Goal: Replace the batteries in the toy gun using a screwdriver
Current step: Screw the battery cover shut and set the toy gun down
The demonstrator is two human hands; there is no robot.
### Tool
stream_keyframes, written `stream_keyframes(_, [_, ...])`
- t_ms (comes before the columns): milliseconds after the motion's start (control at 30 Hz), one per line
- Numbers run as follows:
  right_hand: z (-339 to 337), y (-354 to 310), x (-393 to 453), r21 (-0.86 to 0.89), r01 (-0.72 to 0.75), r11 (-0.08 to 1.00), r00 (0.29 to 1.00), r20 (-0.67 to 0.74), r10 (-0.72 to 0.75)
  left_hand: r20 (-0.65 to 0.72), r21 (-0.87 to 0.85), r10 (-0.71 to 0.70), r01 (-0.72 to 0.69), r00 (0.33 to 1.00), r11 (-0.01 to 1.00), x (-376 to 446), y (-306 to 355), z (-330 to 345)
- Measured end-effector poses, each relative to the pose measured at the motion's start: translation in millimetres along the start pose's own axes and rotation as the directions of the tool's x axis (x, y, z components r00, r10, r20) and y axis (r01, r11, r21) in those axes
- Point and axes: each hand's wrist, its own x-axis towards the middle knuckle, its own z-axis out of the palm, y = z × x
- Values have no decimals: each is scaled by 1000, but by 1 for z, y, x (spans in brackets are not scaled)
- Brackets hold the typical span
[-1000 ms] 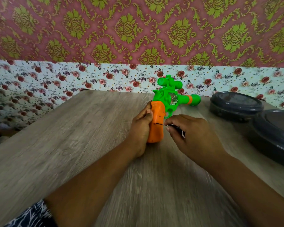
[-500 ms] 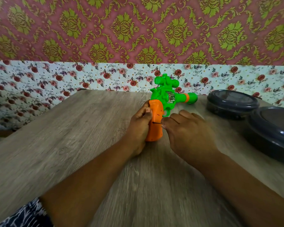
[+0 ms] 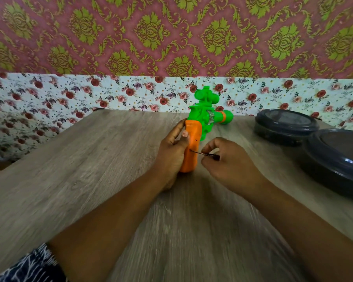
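A toy gun [image 3: 204,119] with a green body and an orange grip lies on the wooden table [image 3: 90,169], barrel pointing to the far right. My left hand [image 3: 171,155] wraps the orange grip from the left, thumb on top. My right hand [image 3: 226,161] pinches a small black screwdriver [image 3: 207,154] between thumb and fingers. The thin metal tip touches the right side of the orange grip, about halfway down it. Most of the screwdriver handle is hidden inside my fingers.
Two dark grey round lidded containers stand at the right, one [image 3: 286,124] near the wall, a larger one [image 3: 336,161] closer to me at the table's right edge. A floral-papered wall [image 3: 90,94] borders the table's far side.
My right hand has turned and opened its pinch a little, so more of the screwdriver shaft and handle shows. The tip stays on the orange grip. My left hand keeps its hold.
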Motion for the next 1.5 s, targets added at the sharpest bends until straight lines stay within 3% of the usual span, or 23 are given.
stream_keyframes(100, [-3,6,-1,-304,231,924,973,50,-226,-10,-66,-33,32,999,997,2,-2,-1])
stream_keyframes(233, [-6,13,2,-628,394,671,887,68,-458,-18,-102,-55,53,998,993,4,-5,-1])
stream_keyframes(400, [-7,19,4,-768,452,453,782,97,-616,-4,-113,-53,52,999,992,6,-7,0])
stream_keyframes(500, [-4,15,2,-767,496,406,726,110,-678,-8,-127,-46,44,999,991,6,-7,0])
stream_keyframes(600, [3,13,-2,-743,433,511,785,32,-618,0,-128,-49,49,999,991,3,-5,1])
stream_keyframes(667, [9,8,-5,-587,314,746,899,-70,-433,1,-126,-33,33,999,991,1,-3,2])
stream_keyframes(700, [10,4,-4,-379,191,906,967,-89,-241,2,-120,-21,21,1000,993,1,-3,3])
stream_keyframes(733, [8,3,-1,-26,2,1000,998,-64,-4,9,-113,-11,12,1000,994,0,-3,3])
stream_keyframes(767, [6,4,2,335,-245,910,969,55,241,21,-104,-3,5,1000,995,-1,-3,4])
stream_keyframes(800, [3,3,3,537,-449,714,893,235,384,31,-91,9,-6,999,996,-3,-2,4])
stream_keyframes(833, [1,3,2,596,-555,580,830,349,435,36,-78,21,-18,999,997,-3,-2,4])
stream_keyframes(867, [0,3,1,610,-596,522,800,398,448,37,-77,25,-22,999,997,-4,-1,4])
stream_keyframes(900, [-2,3,3,604,-593,533,804,396,444,33,-87,18,-16,999,996,-4,0,4])
stream_keyframes(933, [-2,1,2,581,-546,603,837,351,419,27,-102,0,3,1000,995,-3,0,3])
stream_keyframes(967, [-1,1,1,510,-442,738,897,262,356,20,-118,-21,23,1000,993,-3,1,3])
stream_keyframes(1033, [0,5,0,112,-53,992,998,40,49,8,-128,-51,51,999,990,-2,1,2])
stream_keyframes(1067, [1,8,0,-157,136,978,991,3,-137,3,-121,-55,55,998,991,-1,1,1])
stream_keyframes(1100, [0,10,0,-364,248,898,965,10,-262,1,-114,-54,54,999,992,-2,2,1])
stream_keyframes(1167, [-5,11,1,-579,337,742,915,14,-404,14,-100,-47,48,999,994,-3,3,1])
stream_keyframes(1267, [-11,15,2,-691,414,593,845,50,-532,43,-81,-35,38,998,996,-4,4,4])
stream_keyframes(1433, [-11,17,0,-748,460,478,778,80,-623,77,-72,6,0,997,997,-7,2,8])
stream_keyframes(1500, [-8,18,0,-734,481,481,765,83,-639,79,-80,10,-3,997,997,-8,1,8])
